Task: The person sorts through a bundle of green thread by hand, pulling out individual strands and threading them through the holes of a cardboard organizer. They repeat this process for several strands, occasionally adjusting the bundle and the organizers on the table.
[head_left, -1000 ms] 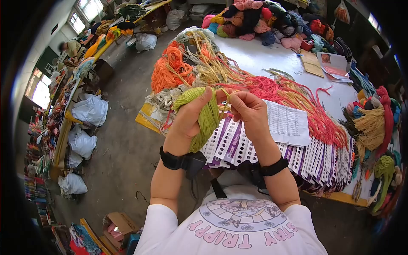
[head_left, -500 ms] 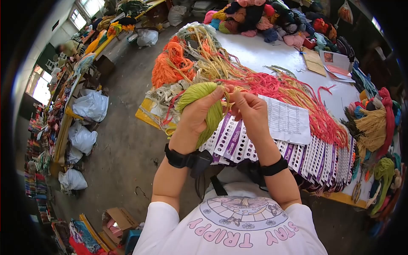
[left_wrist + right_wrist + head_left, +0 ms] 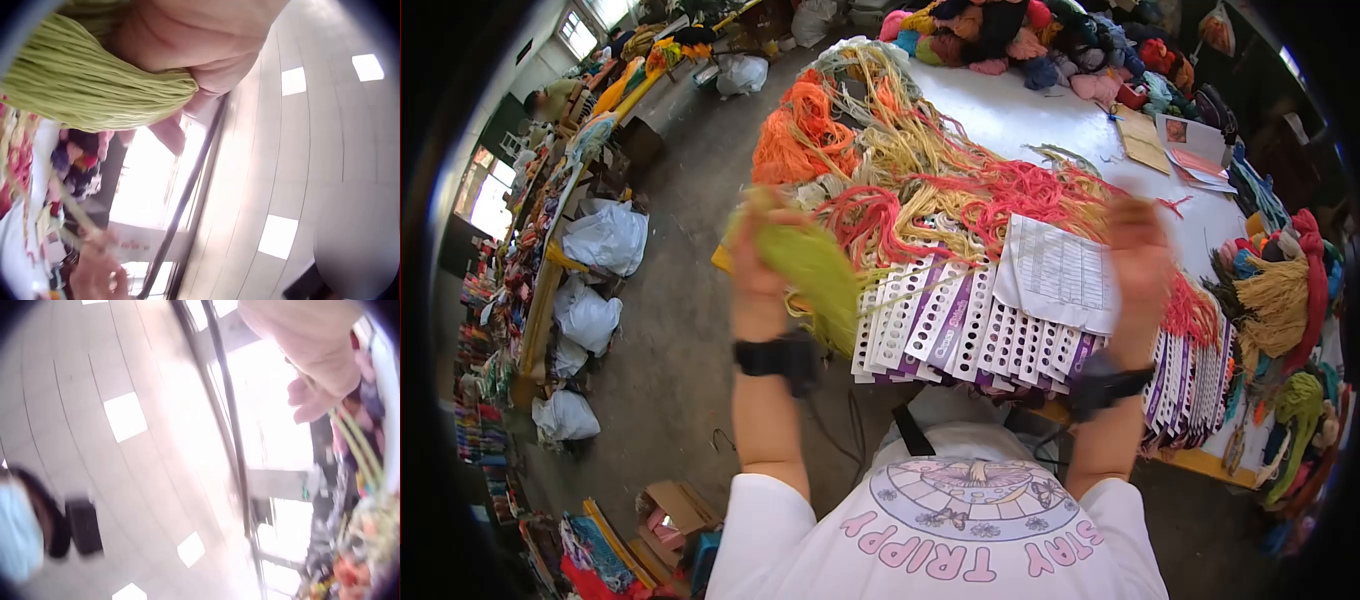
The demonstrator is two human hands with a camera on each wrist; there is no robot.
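Note:
A lime-green skein of thread (image 3: 820,285) hangs from my left hand (image 3: 757,255), which grips it at the left side of the table. In the left wrist view the skein (image 3: 100,94) loops under the palm with its end at the fingers. My right hand (image 3: 1140,265), blurred, is raised over the right part of the table, well apart from the left. It pinches green strands (image 3: 357,442) that run down from its fingers in the right wrist view. Below the hands lie white-and-purple cards with punched holes (image 3: 948,312), and a printed sheet (image 3: 1055,275) on them.
Loose red thread (image 3: 1040,200) and an orange bundle (image 3: 800,135) spread over the table. Balls of coloured yarn (image 3: 1040,45) are heaped at its far side; more skeins (image 3: 1300,400) hang at the right edge. White bags (image 3: 605,238) stand along the left bench.
The hands were close together at the skein; now they are wide apart. The left hand has moved left with the skein, the right hand to the right, drawing strands out.

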